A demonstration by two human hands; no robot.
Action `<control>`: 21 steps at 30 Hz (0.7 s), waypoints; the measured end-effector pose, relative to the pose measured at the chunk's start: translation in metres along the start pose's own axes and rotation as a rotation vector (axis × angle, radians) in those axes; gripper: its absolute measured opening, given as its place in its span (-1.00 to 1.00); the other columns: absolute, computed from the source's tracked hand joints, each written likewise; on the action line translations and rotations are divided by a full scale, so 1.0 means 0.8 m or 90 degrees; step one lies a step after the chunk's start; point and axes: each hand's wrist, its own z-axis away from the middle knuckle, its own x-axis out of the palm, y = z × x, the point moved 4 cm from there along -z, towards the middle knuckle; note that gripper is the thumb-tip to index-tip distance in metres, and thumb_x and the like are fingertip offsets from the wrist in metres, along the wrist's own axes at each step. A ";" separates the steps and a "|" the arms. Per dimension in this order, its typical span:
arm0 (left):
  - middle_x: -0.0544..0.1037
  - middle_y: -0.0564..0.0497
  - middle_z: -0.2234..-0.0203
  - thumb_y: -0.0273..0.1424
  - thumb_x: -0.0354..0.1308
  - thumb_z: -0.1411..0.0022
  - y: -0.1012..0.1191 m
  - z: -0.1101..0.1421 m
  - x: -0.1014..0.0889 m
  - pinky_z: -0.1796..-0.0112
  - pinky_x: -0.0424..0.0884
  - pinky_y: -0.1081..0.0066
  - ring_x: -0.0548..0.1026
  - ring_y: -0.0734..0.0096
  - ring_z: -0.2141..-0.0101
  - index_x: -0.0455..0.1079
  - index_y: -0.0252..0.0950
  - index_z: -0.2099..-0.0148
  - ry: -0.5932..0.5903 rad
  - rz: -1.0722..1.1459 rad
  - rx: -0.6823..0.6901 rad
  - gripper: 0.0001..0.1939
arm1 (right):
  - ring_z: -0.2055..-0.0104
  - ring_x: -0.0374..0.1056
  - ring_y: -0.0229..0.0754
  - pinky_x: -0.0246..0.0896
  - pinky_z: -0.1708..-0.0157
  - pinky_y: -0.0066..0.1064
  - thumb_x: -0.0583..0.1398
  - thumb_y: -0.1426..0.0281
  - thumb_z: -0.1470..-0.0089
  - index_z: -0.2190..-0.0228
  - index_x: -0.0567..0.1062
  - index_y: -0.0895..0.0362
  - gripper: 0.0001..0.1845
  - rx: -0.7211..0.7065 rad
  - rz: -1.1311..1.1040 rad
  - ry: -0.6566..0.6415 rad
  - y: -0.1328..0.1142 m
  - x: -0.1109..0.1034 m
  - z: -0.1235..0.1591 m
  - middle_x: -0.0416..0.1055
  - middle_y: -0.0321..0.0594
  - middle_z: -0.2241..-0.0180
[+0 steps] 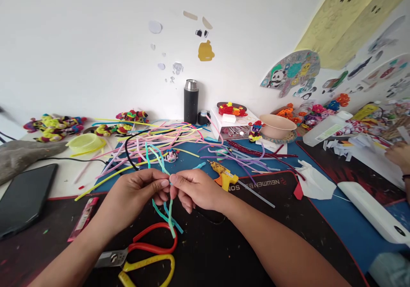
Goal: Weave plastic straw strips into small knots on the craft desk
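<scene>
My left hand (136, 193) and my right hand (198, 188) meet over the dark mat, thumbs and fingertips pinched together. Between them they hold several mint and blue pipe cleaners (171, 223). Their upper ends rise above my fingers and the lower ends hang below; the spot where they cross is mostly covered by my fingertips. Scissors with red and yellow handles (153, 249) lie just below the hands. A yellow glue gun (226, 176) with a clear glue stick rests beyond my right wrist. Loose pink and yellow pipe cleaners (156, 135) spread out behind the hands.
A black thermos (191, 103) stands by the wall. At left lie a phone (28, 197) and a pink packet (83, 219). To the right are a beige bowl (278, 127), a plastic bottle (326, 129), a white oblong device (373, 212) and another person's hand (399, 156).
</scene>
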 end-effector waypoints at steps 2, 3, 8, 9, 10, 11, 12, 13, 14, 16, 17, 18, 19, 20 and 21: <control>0.68 -0.06 0.58 0.10 0.57 -0.05 0.001 0.001 -0.001 0.51 0.56 0.37 0.59 0.25 0.57 0.70 -0.20 0.43 0.017 -0.017 -0.004 -0.55 | 0.64 0.26 -0.30 0.20 0.49 -0.46 0.10 -0.06 -0.54 0.31 0.50 0.11 -0.44 -0.004 0.064 0.022 -0.003 0.000 0.002 0.32 -0.44 0.65; 0.68 -0.06 0.58 0.11 0.56 -0.05 0.000 0.002 -0.002 0.52 0.55 0.37 0.58 0.26 0.58 0.70 -0.21 0.42 0.022 -0.023 -0.008 -0.53 | 0.60 0.27 -0.30 0.17 0.46 -0.46 0.10 -0.04 -0.54 0.31 0.50 0.11 -0.46 -0.020 0.127 0.049 -0.006 -0.002 0.004 0.34 -0.43 0.62; 0.65 -0.05 0.60 0.21 0.52 -0.06 -0.003 0.003 -0.003 0.54 0.52 0.40 0.58 0.28 0.59 0.69 -0.23 0.37 0.026 -0.025 -0.021 -0.44 | 0.45 0.17 -0.28 -0.06 0.40 -0.39 0.21 0.05 -0.50 0.44 0.37 0.09 -0.48 -0.149 0.447 0.203 -0.018 -0.007 0.010 0.27 -0.39 0.52; 0.65 -0.04 0.60 0.22 0.52 -0.05 -0.003 0.003 -0.003 0.54 0.52 0.41 0.58 0.29 0.59 0.68 -0.23 0.38 0.025 -0.019 -0.023 -0.43 | 0.44 0.17 -0.28 -0.07 0.39 -0.38 0.22 0.07 -0.50 0.44 0.36 0.09 -0.50 -0.163 0.468 0.212 -0.019 -0.007 0.011 0.28 -0.39 0.51; 0.65 -0.03 0.60 0.22 0.53 -0.03 -0.003 0.003 -0.002 0.55 0.51 0.41 0.58 0.30 0.60 0.67 -0.23 0.38 0.022 -0.008 -0.026 -0.42 | 0.43 0.18 -0.28 -0.07 0.38 -0.38 0.21 0.09 -0.51 0.42 0.37 0.09 -0.51 -0.173 0.482 0.214 -0.019 -0.007 0.011 0.30 -0.38 0.49; 0.65 -0.03 0.60 0.22 0.55 -0.02 -0.003 0.002 -0.001 0.55 0.52 0.41 0.57 0.31 0.60 0.66 -0.23 0.39 0.016 0.005 -0.030 -0.42 | 0.42 0.19 -0.28 -0.06 0.37 -0.38 0.21 0.10 -0.52 0.42 0.37 0.09 -0.52 -0.179 0.496 0.216 -0.019 -0.006 0.011 0.32 -0.37 0.48; 0.65 -0.02 0.60 0.22 0.56 0.00 -0.004 0.001 0.000 0.55 0.52 0.41 0.57 0.31 0.60 0.66 -0.23 0.40 0.007 0.018 -0.036 -0.42 | 0.42 0.21 -0.28 -0.06 0.36 -0.38 0.20 0.11 -0.53 0.42 0.37 0.09 -0.52 -0.182 0.514 0.216 -0.019 -0.006 0.011 0.35 -0.36 0.47; 0.64 -0.02 0.59 0.21 0.58 0.02 -0.005 0.000 0.001 0.56 0.52 0.42 0.58 0.32 0.60 0.65 -0.24 0.41 -0.004 0.030 -0.044 -0.41 | 0.42 0.23 -0.27 -0.06 0.36 -0.38 0.18 0.12 -0.55 0.42 0.37 0.09 -0.52 -0.181 0.533 0.214 -0.019 -0.006 0.010 0.38 -0.35 0.46; 0.64 -0.01 0.59 0.21 0.59 0.04 -0.006 -0.001 0.002 0.56 0.52 0.42 0.58 0.32 0.60 0.65 -0.24 0.41 -0.014 0.041 -0.051 -0.41 | 0.42 0.24 -0.27 -0.06 0.36 -0.38 0.17 0.13 -0.56 0.42 0.38 0.09 -0.52 -0.176 0.551 0.209 -0.019 -0.005 0.010 0.40 -0.33 0.46; 0.65 -0.01 0.58 0.20 0.60 0.05 -0.008 -0.002 0.003 0.55 0.53 0.42 0.59 0.32 0.59 0.66 -0.24 0.40 -0.028 0.054 -0.059 -0.41 | 0.43 0.25 -0.26 -0.07 0.38 -0.38 0.15 0.13 -0.57 0.41 0.39 0.09 -0.51 -0.160 0.581 0.197 -0.019 -0.004 0.009 0.43 -0.32 0.46; 0.65 -0.01 0.57 0.20 0.60 0.05 -0.009 -0.003 0.003 0.55 0.53 0.42 0.59 0.32 0.59 0.66 -0.24 0.41 -0.032 0.057 -0.060 -0.42 | 0.44 0.25 -0.26 -0.08 0.38 -0.38 0.14 0.12 -0.57 0.42 0.39 0.09 -0.51 -0.153 0.592 0.193 -0.019 -0.004 0.009 0.43 -0.31 0.47; 0.65 -0.01 0.57 0.19 0.61 0.04 -0.010 -0.004 0.004 0.54 0.54 0.41 0.59 0.32 0.59 0.66 -0.24 0.41 -0.035 0.057 -0.060 -0.43 | 0.45 0.25 -0.26 -0.10 0.39 -0.37 0.14 0.11 -0.57 0.42 0.39 0.08 -0.50 -0.148 0.599 0.191 -0.019 -0.004 0.009 0.43 -0.31 0.48; 0.65 -0.01 0.57 0.17 0.61 0.04 -0.011 -0.004 0.004 0.54 0.54 0.41 0.59 0.31 0.58 0.66 -0.24 0.41 -0.037 0.054 -0.059 -0.44 | 0.46 0.23 -0.26 -0.11 0.40 -0.37 0.14 0.11 -0.57 0.42 0.38 0.08 -0.49 -0.145 0.603 0.193 -0.019 -0.005 0.009 0.42 -0.31 0.49; 0.66 -0.02 0.56 0.16 0.61 0.02 -0.011 -0.005 0.004 0.53 0.55 0.41 0.60 0.30 0.57 0.67 -0.23 0.41 -0.041 0.049 -0.060 -0.45 | 0.47 0.21 -0.26 -0.13 0.40 -0.36 0.14 0.10 -0.57 0.43 0.36 0.08 -0.49 -0.144 0.605 0.196 -0.020 -0.005 0.009 0.40 -0.32 0.50; 0.67 -0.03 0.55 0.15 0.60 0.01 -0.012 -0.005 0.004 0.52 0.56 0.40 0.61 0.29 0.56 0.68 -0.23 0.40 -0.046 0.040 -0.063 -0.46 | 0.48 0.19 -0.26 -0.14 0.41 -0.35 0.14 0.11 -0.57 0.44 0.35 0.08 -0.49 -0.144 0.606 0.200 -0.020 -0.005 0.009 0.38 -0.33 0.51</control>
